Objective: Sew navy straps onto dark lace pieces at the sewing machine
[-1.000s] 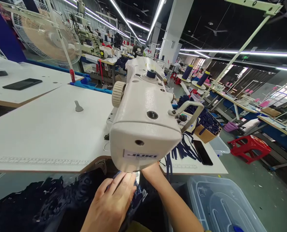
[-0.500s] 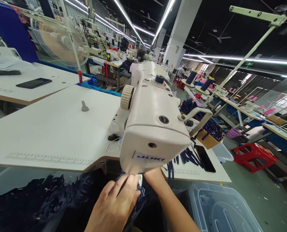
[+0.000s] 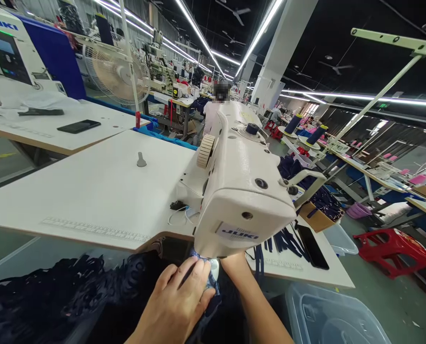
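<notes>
A cream sewing machine [image 3: 249,200] marked JUKI stands directly in front of me. At the lower side of its head, my left hand [image 3: 180,291] grips dark blue patterned fabric [image 3: 213,283], with the fingers over it and the thumb at its right side. A small white part [image 3: 215,269] shows beside those fingers. My right hand [image 3: 234,263] reaches under the machine head from the right; its fingers are hidden there, so what they hold cannot be seen.
Navy strips [image 3: 286,244] and a phone [image 3: 312,247] lie right of the machine. A grey metal piece [image 3: 141,160] stands on the white table [image 3: 101,181]. Dark cloth [image 3: 55,291] fills a bin at lower left. A clear plastic box [image 3: 335,310] and red stool [image 3: 394,251] are on the right.
The view has turned slightly left, so the machine and table appear further right. My left hand stays on the fabric at the machine, and the right hand stays under its head.
</notes>
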`<state>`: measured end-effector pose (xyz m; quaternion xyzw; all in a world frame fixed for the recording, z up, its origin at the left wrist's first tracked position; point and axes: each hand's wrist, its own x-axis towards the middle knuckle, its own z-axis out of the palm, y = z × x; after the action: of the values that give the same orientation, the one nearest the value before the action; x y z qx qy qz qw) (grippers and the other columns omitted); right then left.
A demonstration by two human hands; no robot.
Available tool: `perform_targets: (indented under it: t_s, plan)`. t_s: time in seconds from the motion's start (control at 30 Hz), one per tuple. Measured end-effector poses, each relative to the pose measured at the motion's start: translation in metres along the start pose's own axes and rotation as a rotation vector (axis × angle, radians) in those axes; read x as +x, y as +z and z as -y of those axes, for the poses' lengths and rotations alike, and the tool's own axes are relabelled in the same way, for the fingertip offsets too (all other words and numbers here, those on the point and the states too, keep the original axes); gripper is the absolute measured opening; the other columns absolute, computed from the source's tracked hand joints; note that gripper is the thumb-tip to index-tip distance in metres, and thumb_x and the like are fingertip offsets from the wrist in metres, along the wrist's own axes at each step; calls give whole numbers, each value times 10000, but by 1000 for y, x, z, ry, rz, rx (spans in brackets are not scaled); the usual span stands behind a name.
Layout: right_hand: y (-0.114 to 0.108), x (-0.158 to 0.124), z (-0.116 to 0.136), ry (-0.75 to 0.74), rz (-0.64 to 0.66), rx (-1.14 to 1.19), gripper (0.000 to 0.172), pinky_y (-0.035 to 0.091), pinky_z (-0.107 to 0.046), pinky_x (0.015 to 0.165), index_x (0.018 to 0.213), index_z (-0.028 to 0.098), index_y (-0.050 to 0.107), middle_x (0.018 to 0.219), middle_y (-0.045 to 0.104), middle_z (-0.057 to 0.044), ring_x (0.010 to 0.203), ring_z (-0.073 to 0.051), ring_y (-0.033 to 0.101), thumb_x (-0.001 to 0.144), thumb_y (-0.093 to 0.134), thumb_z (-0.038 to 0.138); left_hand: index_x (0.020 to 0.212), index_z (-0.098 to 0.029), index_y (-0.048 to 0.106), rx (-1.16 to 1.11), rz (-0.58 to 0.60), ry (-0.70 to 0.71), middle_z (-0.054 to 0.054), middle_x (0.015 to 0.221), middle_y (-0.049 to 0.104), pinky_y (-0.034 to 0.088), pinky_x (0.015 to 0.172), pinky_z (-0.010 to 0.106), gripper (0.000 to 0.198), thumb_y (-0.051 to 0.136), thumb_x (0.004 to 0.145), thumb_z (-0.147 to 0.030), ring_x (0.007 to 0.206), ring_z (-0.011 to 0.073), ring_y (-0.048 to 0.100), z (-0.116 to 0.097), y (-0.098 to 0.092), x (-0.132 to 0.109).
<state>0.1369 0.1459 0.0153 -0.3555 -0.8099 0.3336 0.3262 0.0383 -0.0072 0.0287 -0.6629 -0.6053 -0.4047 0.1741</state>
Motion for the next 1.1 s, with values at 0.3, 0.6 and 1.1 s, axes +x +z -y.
perform_targets:
  t_s: [0.3, 0.6, 1.1]
  plan:
    - [-14, -7, 20, -41, 59, 40, 245, 494, -350, 944, 922, 224, 715, 938, 739, -59, 1023, -233, 645, 776, 518, 209, 1139, -213, 617, 1, -77, 112, 6, 1029, 719, 318, 909, 328, 263, 529, 905, -292, 968, 151, 631, 3, 5, 2]
    - [-15, -20, 30, 68, 17, 35, 293, 554, -275, 713, 881, 165, 732, 761, 738, -43, 788, -198, 680, 811, 448, 149, 1095, -223, 636, 8, -69, 94, -2, 1038, 718, 330, 887, 337, 221, 524, 909, -267, 970, 154, 638, -4, 5, 3]
    - [-8, -15, 20, 55, -18, -26, 287, 544, -267, 762, 938, 164, 701, 877, 735, -76, 814, -194, 672, 802, 450, 127, 1111, -231, 641, 34, -3, 12, 1, 1050, 719, 330, 886, 349, 238, 498, 924, -264, 934, 158, 646, -9, 3, 8]
